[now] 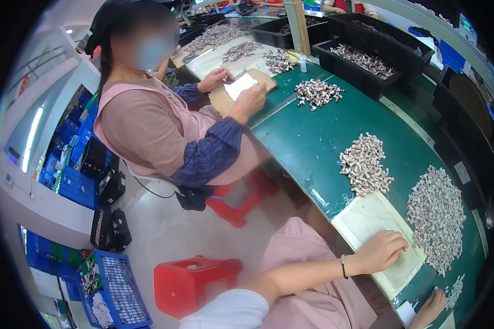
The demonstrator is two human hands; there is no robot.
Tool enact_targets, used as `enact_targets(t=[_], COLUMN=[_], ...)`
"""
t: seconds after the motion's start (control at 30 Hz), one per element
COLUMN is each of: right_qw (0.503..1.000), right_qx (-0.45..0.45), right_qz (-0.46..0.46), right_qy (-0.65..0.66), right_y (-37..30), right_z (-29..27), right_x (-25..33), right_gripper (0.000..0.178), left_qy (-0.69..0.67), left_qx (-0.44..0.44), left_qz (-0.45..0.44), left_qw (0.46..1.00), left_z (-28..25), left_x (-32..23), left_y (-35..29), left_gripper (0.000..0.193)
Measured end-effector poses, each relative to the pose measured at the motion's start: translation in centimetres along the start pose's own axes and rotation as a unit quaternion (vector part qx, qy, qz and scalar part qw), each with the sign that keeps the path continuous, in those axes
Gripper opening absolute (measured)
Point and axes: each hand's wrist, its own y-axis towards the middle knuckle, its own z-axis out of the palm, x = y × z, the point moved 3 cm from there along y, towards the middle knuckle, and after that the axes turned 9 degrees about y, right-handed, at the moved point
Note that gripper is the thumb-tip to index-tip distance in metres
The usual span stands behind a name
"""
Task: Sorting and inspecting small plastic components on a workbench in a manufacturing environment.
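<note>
My left hand (383, 251), with a dark bracelet at the wrist, rests over a pale flat board (362, 219) on the green table. Its fingers are curled together, and whatever they hold is hidden. To its right lies a large heap of small whitish-grey curved pieces (436, 219). Beyond the board is a second pile of similar pieces (366, 164). Near the lower right edge, my right hand (431, 310) has its fingers bent together beside a little pile of tiny pale bits (454, 291). What is at its fingertips is too small to name.
A co-worker (148, 120) sits to the left, holding a white sheet on a brown board (258, 79). Another pile (318, 93) lies farther up the table. Black bins (362, 63) line the far side. Red stools (189, 285) and a blue crate (115, 290) stand on the floor.
</note>
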Motion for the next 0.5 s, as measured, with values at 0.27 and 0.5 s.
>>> enact_targets(t=[0.27, 0.5], right_qw=[0.949, 0.759], right_qx=[-0.073, -0.009], right_qz=[0.115, 0.134], right_qy=[0.284, 0.638], right_y=[-1.6, 4.2], right_z=[3.1, 6.1], right_x=[-2.8, 11.8], right_gripper=[0.018, 0.01], left_qy=[-0.016, -0.088], left_qx=[-0.016, 0.021], left_qz=[-0.011, -0.087], left_qw=[1.0, 0.992], left_z=[0.3, -0.9], left_x=[-0.7, 0.7], left_y=[0.6, 0.6], left_gripper=[0.021, 0.038])
